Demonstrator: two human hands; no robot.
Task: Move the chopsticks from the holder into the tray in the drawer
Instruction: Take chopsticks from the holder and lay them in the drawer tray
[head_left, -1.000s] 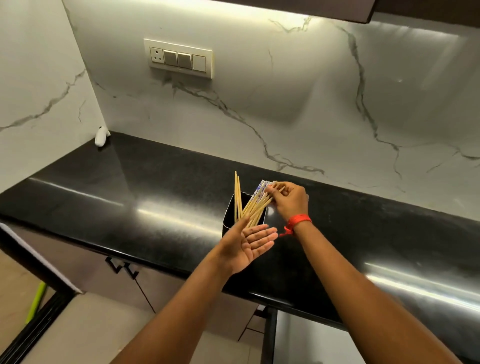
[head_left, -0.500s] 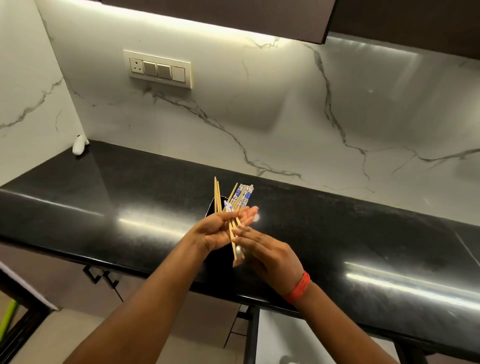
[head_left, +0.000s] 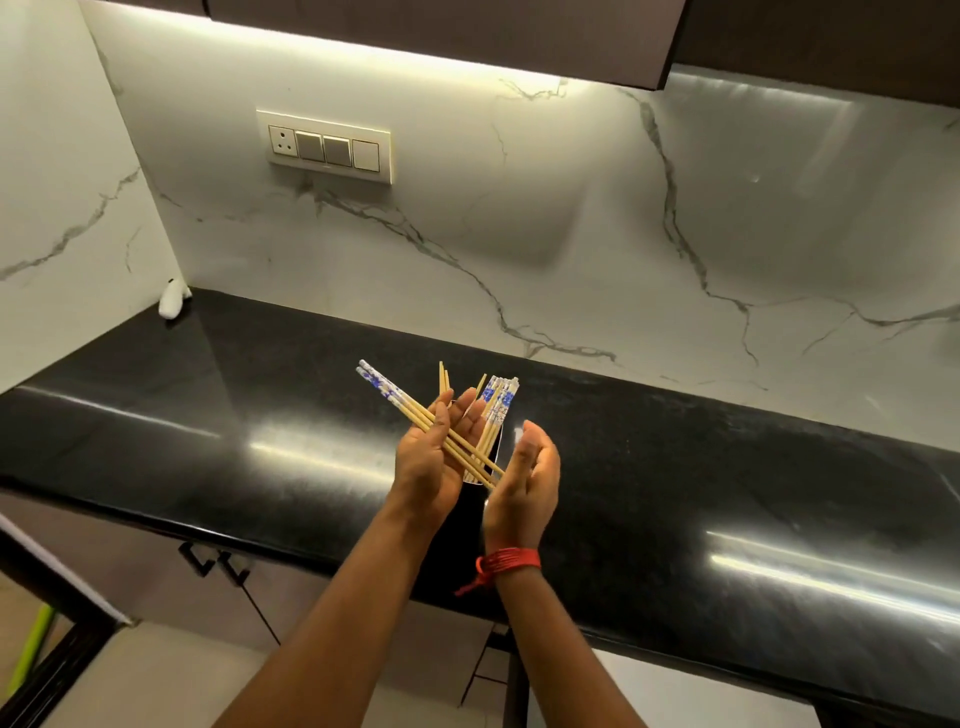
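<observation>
Black polished bench along a white marble-veined wall, a switch plate above, cabinet doors below; no open drawer or tray is in view.

Item: chopsticks, loose set. Thin wooden sticks with blue-and-white patterned tops. A few lie slantwise across the left hand, patterned ends up and to the left, plain tips down toward the right hand.

Item: chopsticks, remaining. Upright in the holder, a dark container on the bench just behind the hands; patterned ends and a couple of plain ends stick up above the fingers.

Left hand: palm up, fingers curled loosely, thumb pressing the loose set down; a cradling hold, not a tight fist.

Right hand: open and cupped, palm turned inward beside the plain tips; whether the fingers touch the tips is hard to tell. It grips nothing. A red thread band sits on that wrist.

Handling, as judged: light, stiff, smooth and round enough to roll and slide against one another. A bundle fans out if held near one end. Best taken around the middle, fingers wrapped round the whole bunch, tips squared first against the other palm. Not fragile, but easily dropped singly. Most of the task looks undone.
</observation>
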